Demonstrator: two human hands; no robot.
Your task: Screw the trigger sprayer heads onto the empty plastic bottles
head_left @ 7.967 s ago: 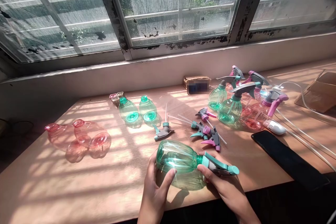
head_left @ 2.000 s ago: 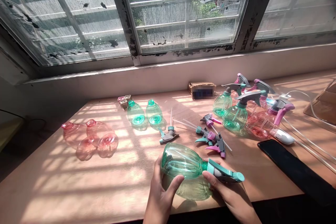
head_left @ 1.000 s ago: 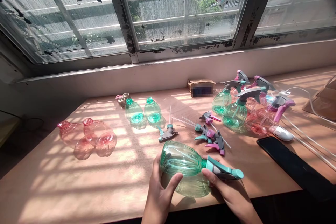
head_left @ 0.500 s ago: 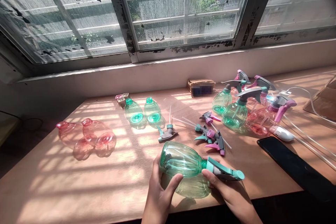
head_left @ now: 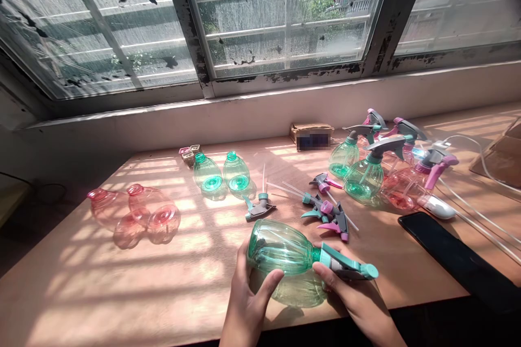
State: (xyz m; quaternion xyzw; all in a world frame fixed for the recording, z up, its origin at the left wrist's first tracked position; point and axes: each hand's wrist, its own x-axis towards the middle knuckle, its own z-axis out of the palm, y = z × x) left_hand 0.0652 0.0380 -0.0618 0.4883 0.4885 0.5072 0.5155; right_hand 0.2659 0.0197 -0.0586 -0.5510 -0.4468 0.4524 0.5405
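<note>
A clear green spray bottle (head_left: pixel 280 252) lies sideways above the table's near edge, held in both hands. My left hand (head_left: pixel 248 303) is wrapped round its body, thumb on the front. My right hand (head_left: pixel 350 295) grips the neck just under the teal and grey trigger head (head_left: pixel 348 265), which points right. Just beyond lie loose trigger heads: a grey and teal one (head_left: pixel 258 207) and a pink, teal and grey cluster (head_left: pixel 328 211) with thin dip tubes.
Two empty green bottles (head_left: pixel 222 173) and two empty pink bottles (head_left: pixel 136 211) lie on the wooden table (head_left: pixel 101 293). Several assembled spray bottles (head_left: pixel 374 165) stand at the back right. A black phone (head_left: pixel 456 257), a white mouse (head_left: pixel 439 207), cables and a small box (head_left: pixel 311 134) lie nearby.
Hardly anything differs: both hands keep the same hold on the green bottle near the table edge, and only the camera view has shifted slightly.
</note>
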